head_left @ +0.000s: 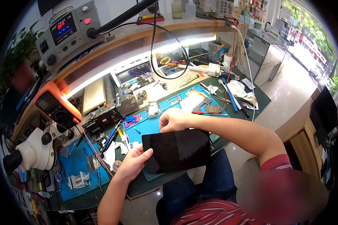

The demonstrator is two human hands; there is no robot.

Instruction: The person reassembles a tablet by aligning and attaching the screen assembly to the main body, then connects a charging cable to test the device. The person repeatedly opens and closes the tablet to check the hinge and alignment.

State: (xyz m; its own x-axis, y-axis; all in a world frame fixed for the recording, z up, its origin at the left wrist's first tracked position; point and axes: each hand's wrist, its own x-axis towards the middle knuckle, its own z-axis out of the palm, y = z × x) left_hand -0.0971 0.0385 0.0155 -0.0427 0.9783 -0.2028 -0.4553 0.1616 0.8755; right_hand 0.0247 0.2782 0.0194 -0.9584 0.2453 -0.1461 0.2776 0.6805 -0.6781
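A glossy black tablet (176,150), its screen dark, is held tilted above the front edge of the bench. My left hand (133,162) grips its left side, thumb on the front face and fingers behind. Just beyond the tablet's far edge is my right hand (173,120), its fingers curled in close together. The tablet partly hides those fingertips, so whatever they pinch is out of sight. Under both lies a blue work mat (146,125), with a small clear box (153,109) of parts past the right hand.
An orange multimeter (58,107) and a white microscope (33,150) stand at the left. A metal clamp (79,180) rests on a second blue mat. Tweezers, brushes and tissues (238,90) clutter the right. A black cable (153,48) loops above the bench.
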